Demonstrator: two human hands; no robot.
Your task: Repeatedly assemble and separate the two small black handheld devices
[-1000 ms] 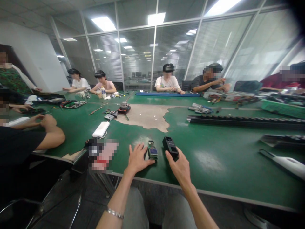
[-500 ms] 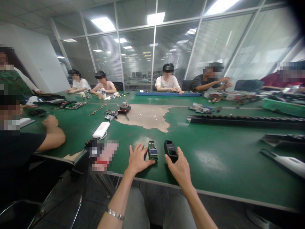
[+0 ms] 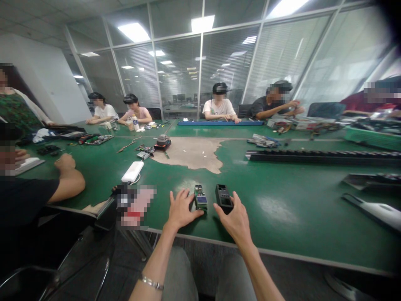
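Note:
My left hand lies flat on the green table mat, fingers spread, its thumb touching the near end of a small green circuit board with a blue screen. My right hand reaches to a black device housing just right of the board; thumb and fingers are around its near end. Both items lie close to the table's front edge.
A white power bank and a blurred pink item lie to the left. Long black rails and a white tool lie at right. Several other people sit around the table, one close at left.
My right hand has closed in on the black housing's near end, and the housing has shifted slightly. My left hand has stayed put.

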